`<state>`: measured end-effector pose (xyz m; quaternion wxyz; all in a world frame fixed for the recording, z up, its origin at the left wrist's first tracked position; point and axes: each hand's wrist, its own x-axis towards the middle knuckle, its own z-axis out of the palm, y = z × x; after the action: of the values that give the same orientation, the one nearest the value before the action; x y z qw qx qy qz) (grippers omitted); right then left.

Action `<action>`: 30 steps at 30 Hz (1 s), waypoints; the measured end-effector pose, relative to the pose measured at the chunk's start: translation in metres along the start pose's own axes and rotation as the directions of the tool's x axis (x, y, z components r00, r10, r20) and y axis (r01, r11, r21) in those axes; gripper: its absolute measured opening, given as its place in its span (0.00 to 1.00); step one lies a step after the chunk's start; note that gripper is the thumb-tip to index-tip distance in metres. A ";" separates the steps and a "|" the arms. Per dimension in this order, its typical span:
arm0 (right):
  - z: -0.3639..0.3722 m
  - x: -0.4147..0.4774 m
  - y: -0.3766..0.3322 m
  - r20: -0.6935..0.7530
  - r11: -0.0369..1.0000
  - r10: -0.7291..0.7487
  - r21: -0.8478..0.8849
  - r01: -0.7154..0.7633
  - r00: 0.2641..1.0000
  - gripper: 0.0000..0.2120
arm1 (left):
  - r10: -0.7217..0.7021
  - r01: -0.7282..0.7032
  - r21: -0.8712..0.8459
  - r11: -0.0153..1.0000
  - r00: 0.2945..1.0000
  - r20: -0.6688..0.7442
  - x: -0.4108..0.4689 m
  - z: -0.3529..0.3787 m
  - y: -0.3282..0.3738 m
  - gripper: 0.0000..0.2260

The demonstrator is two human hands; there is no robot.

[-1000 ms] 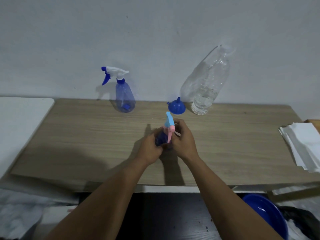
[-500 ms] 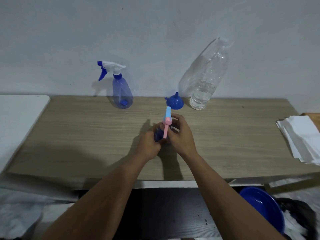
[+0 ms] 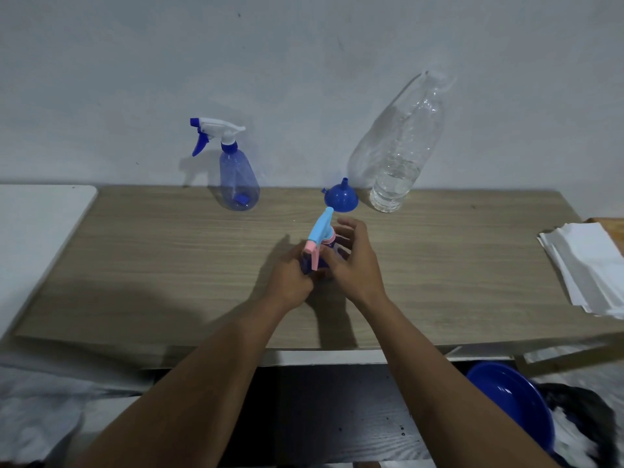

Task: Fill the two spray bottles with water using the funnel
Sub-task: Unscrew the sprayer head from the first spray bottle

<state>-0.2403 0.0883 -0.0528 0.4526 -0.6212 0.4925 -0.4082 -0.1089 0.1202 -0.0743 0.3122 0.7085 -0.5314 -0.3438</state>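
On the tabletop (image 3: 169, 265), the left hand (image 3: 290, 282) wraps its grip round the small spray bottle (image 3: 320, 229) while the right hand (image 3: 358, 265) curls its grip round the pink collar (image 3: 329, 238).

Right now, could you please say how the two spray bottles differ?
The far spray bottle stands untouched by the wall; the near spray bottle is gripped by the left hand, right hand at its neck. The far one's head is white and blue; the near one's light blue and pink. Both have blue bodies.
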 end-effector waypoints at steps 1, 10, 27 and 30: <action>-0.002 0.000 0.000 0.006 1.000 -0.024 -0.020 0.024 1.000 0.30 | 0.002 -0.002 0.002 1.000 1.000 -0.003 0.000 0.000 0.000 0.17; -0.010 0.014 -0.013 0.060 0.942 -0.229 -0.239 0.237 0.972 0.23 | -0.043 0.043 -0.073 0.996 0.999 0.011 -0.001 0.000 0.002 0.15; -0.060 0.043 -0.105 -0.218 0.955 -0.272 -0.178 0.235 0.937 0.18 | 0.066 -0.065 -0.132 0.989 0.998 -0.003 -0.009 -0.005 0.012 0.21; -0.077 0.050 -0.112 -0.222 0.935 -0.263 -0.299 0.191 0.939 0.19 | 0.032 -0.045 -0.216 0.975 0.998 -0.062 -0.007 -0.003 0.009 0.24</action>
<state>-0.2773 0.0384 0.0784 0.2437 -0.6722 0.5231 -0.4638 -0.1130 0.1250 -0.0645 0.4098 0.6695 -0.4948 -0.3729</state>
